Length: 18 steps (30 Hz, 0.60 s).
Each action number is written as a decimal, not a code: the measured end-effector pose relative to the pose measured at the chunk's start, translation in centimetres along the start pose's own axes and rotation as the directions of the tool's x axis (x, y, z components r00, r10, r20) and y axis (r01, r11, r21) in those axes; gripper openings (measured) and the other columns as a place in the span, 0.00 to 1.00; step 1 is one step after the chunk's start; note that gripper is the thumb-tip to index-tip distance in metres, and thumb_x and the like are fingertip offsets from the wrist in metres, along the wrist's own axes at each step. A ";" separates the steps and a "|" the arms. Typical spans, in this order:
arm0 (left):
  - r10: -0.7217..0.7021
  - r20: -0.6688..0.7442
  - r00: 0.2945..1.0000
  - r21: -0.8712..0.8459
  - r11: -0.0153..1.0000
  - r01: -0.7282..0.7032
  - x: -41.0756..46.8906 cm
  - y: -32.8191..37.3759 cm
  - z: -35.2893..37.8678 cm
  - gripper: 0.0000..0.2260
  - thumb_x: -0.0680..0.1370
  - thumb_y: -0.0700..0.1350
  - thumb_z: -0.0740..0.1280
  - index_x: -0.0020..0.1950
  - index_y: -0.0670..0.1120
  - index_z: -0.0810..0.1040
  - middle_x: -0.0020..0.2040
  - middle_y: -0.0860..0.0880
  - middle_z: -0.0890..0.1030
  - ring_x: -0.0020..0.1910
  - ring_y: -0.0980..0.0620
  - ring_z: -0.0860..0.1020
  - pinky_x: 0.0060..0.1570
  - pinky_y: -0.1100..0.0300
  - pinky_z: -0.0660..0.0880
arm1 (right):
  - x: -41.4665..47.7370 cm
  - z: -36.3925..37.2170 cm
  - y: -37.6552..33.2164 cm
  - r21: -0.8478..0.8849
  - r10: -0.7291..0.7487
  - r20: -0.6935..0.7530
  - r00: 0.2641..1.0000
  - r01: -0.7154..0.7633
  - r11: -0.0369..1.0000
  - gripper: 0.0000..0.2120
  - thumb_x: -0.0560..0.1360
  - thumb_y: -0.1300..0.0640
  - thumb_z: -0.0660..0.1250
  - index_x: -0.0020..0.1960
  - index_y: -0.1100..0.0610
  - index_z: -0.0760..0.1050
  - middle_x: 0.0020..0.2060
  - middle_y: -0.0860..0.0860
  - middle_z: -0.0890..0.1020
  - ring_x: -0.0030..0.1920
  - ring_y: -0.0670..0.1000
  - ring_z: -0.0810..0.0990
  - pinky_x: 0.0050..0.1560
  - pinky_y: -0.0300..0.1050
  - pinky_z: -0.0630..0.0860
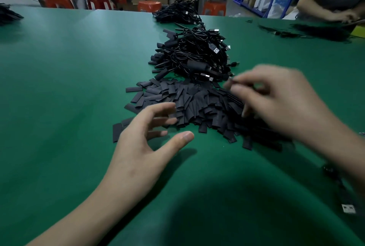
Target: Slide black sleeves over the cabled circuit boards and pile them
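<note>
I saw my left hand point(146, 141) hovering low over the green table point(59, 87), fingers spread and relaxed, holding nothing, its fingertips at the near-left edge of a heap of flat black sleeves point(193, 103). The heap lay between my two hands. My right hand point(276, 103) was over the heap's far-right side, fingers curled. It was too blurred for me to tell whether they pinched something small and dark or nothing at all.

Just beyond the sleeves, past both hands, sat a tangled pile of sleeved USB cables point(197, 54). A loose USB plug point(348, 208) lay near my right forearm.

I judged each sleeve to be very light, thin, soft and easily flattened, likely to slip among its neighbours. I would pinch one by its long edges near one end, squeezing gently so the mouth opens. The cables looked limp and prone to snagging.
</note>
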<state>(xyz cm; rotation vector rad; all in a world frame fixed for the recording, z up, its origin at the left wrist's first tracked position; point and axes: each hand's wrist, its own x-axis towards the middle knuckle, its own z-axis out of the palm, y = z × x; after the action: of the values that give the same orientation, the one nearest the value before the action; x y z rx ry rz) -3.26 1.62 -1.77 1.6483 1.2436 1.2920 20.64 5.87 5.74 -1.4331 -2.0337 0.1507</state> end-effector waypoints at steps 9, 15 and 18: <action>0.085 0.164 0.983 0.152 0.982 -0.110 -0.3 0.0 0.4 0.22 0.72 0.62 0.70 0.65 0.59 0.76 0.59 0.62 0.79 0.62 0.61 0.78 0.56 0.64 0.76 | 19.0 1.1 0.9 -0.352 -0.031 -0.114 0.993 -0.011 0.936 0.15 0.85 0.54 0.62 0.68 0.58 0.79 0.67 0.61 0.72 0.63 0.64 0.75 0.70 0.54 0.71; 0.092 0.183 0.979 0.174 0.977 -0.125 -0.3 -0.4 0.4 0.23 0.73 0.64 0.68 0.67 0.60 0.75 0.60 0.65 0.78 0.62 0.64 0.76 0.56 0.66 0.75 | 24.0 6.9 0.8 -0.332 0.081 0.122 0.989 -0.036 0.943 0.16 0.85 0.54 0.59 0.67 0.59 0.79 0.72 0.62 0.71 0.60 0.60 0.78 0.62 0.49 0.74; 0.091 0.182 0.979 0.187 0.974 -0.126 -0.3 -0.4 0.4 0.24 0.73 0.65 0.66 0.67 0.62 0.73 0.60 0.66 0.77 0.63 0.65 0.75 0.57 0.65 0.76 | 23.3 9.4 1.1 -0.440 0.104 0.301 0.948 0.041 0.897 0.25 0.86 0.42 0.49 0.76 0.51 0.71 0.73 0.59 0.72 0.69 0.62 0.74 0.68 0.54 0.69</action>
<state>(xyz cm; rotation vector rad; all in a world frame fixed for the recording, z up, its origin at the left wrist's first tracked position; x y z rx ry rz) -2.97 1.52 -2.35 1.9497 1.2220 1.0899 11.56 29.26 7.86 -1.8158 -2.4180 -0.0821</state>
